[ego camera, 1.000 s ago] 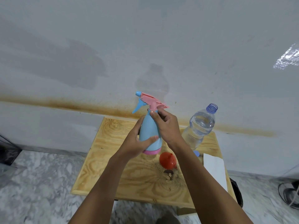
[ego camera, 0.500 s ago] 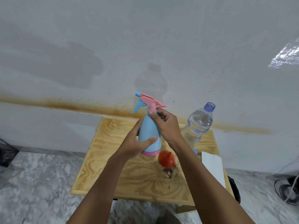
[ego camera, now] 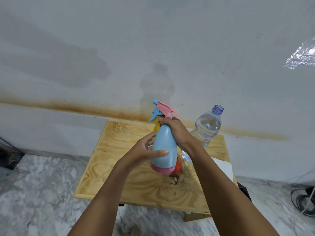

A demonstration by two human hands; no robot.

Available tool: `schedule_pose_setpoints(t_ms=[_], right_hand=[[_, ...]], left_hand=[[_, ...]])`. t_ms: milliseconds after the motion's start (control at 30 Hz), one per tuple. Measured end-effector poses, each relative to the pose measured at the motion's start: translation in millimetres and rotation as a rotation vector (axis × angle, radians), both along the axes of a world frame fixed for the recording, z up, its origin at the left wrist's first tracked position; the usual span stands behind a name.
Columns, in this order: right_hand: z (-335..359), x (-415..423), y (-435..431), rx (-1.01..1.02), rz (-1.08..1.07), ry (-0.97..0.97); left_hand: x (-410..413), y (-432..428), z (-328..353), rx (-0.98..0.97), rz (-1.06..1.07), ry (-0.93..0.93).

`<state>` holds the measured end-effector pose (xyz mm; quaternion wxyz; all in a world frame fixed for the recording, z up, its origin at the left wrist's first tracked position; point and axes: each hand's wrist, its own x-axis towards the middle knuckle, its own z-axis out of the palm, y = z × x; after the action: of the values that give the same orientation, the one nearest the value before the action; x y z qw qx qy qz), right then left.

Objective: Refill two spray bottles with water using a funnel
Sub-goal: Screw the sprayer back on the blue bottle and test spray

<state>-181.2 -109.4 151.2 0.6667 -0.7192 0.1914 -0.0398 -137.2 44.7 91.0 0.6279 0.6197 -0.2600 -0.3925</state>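
A light blue spray bottle [ego camera: 164, 147] with a pink base and pink trigger head is lifted above the wooden table [ego camera: 119, 167], tilted slightly. My left hand [ego camera: 144, 153] wraps its lower body, thumb across the front. My right hand [ego camera: 175, 130] grips its neck just under the trigger head. A red funnel [ego camera: 178, 166] lies on the table, mostly hidden behind the bottle's base. A yellow object [ego camera: 156, 127] peeks out behind the bottle's neck. An uncapped clear water bottle [ego camera: 207, 126] stands at the back right.
A white sheet [ego camera: 223, 167] lies at the table's right edge. A dark knot [ego camera: 173, 178] marks the wood near the funnel. The stained wall is directly behind the table. Marble floor surrounds it, with a fan [ego camera: 305, 201] at the right.
The spray bottle has been lifted off the table and drawn toward me, now covering most of the funnel. A yellow object has come into sight behind it.
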Motion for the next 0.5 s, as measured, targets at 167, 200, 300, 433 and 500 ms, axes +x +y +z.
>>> schedule_pose_setpoints(t_ms=[167, 200, 300, 433, 500], right_hand=[[-4, -7, -7, 0.020, -0.158, -0.061], [-5, -9, -9, 0.018, -0.176, -0.072], [-4, -11, -10, -0.015, -0.244, -0.071], [-2, -14, -10, -0.041, -0.209, -0.083], [-3, -17, -12, 0.027, -0.135, -0.114]], left_hand=[[-10, -4, -9, 0.051, 0.215, -0.033], [-15, -6, -8, 0.061, 0.237, -0.065], [-29, -13, -5, 0.101, 0.264, -0.177], [-36, -20, -4, 0.085, 0.328, -0.143], [-35, -20, -3, 0.057, 0.308, -0.107]])
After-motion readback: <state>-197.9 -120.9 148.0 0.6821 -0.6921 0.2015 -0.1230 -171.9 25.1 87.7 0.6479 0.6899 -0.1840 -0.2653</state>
